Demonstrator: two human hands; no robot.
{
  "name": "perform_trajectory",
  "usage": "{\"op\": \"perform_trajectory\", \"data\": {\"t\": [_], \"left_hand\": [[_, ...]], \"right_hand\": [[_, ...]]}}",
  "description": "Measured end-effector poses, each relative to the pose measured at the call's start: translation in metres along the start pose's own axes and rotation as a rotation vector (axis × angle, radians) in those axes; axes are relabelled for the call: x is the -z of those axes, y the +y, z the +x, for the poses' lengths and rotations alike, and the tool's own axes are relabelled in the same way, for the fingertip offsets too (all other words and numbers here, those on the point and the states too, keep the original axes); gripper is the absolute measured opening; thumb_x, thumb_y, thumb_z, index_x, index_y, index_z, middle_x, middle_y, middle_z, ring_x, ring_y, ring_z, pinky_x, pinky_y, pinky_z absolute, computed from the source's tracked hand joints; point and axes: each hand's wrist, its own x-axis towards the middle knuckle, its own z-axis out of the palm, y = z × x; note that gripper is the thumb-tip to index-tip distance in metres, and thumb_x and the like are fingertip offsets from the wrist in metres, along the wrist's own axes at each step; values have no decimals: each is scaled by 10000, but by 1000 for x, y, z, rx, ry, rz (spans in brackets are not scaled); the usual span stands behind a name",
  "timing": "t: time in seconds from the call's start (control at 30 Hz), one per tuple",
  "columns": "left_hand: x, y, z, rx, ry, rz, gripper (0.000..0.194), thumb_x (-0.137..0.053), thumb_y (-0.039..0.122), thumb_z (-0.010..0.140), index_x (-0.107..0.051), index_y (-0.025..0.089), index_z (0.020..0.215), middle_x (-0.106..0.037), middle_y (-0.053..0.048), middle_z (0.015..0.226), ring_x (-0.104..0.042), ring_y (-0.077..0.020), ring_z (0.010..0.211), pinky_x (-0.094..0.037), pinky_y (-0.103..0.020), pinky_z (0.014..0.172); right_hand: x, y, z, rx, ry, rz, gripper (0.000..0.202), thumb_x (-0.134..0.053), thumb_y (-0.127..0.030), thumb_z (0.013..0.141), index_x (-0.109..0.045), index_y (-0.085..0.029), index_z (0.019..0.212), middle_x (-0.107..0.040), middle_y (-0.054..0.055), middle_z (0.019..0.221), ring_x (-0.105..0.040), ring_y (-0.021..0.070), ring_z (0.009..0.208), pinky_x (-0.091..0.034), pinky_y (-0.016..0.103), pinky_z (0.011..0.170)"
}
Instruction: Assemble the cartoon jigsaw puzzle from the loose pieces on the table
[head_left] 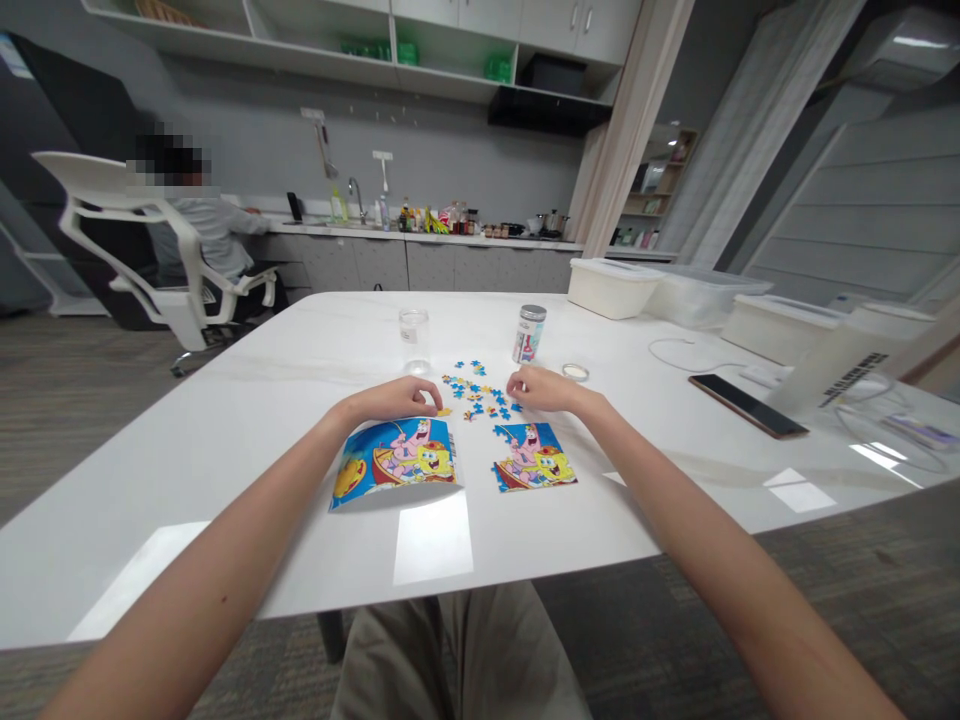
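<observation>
On the white table (247, 400), a curled picture sheet (401, 460) with cartoon figures lies at the left. My left hand (409, 398) is over its top edge, fingers bent, its fingertips by a small yellow piece (445, 412); whether they grip it is unclear. A partly assembled puzzle (534, 457) with the same figures lies to the right, its left edge uneven. Loose blue and yellow puzzle pieces (478, 392) are scattered beyond and between the two. At their right side my right hand (541, 388) rests with curled fingers; its fingertips touch the pieces' area, and anything held is hidden.
A clear jar (414, 340) and a lidded can (529, 335) stand behind the pieces, with a ring-shaped lid (575, 372) beside the can. A phone (748, 404), cables and white bins (615, 288) are at the right. A person (206, 235) sits far left.
</observation>
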Motion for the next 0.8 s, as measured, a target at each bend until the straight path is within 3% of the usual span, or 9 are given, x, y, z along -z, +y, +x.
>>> {"op": "perform_trajectory", "data": {"t": [0.27,0.5,0.8], "left_hand": [[0,1,0,28,7,4,350,-568,420,721,-633,168,955,-628,-9,693,-582,-164,647,-425,-246,580],[-2,3,-1,96,23,-11,324,-555,392,703,-602,167,931,-649,-18,728,-597,-170,656,-441,-253,587],[-3,-1,0,92,28,-44,315,-557,380,717,-559,174,956,-616,7,651,-560,-158,584,-417,-248,532]], "right_hand": [[-1,-3,0,84,-21,5,224,-541,-181,878,-690,-121,1034,-694,119,1018,-628,179,870,-443,223,746],[3,-5,-2,45,-69,59,201,-591,-220,855,-679,-128,1010,-712,95,987,-638,174,837,-444,223,710],[7,-6,-5,-12,-69,-18,197,-554,-116,845,-684,-147,990,-712,86,1014,-643,184,909,-439,226,745]]}}
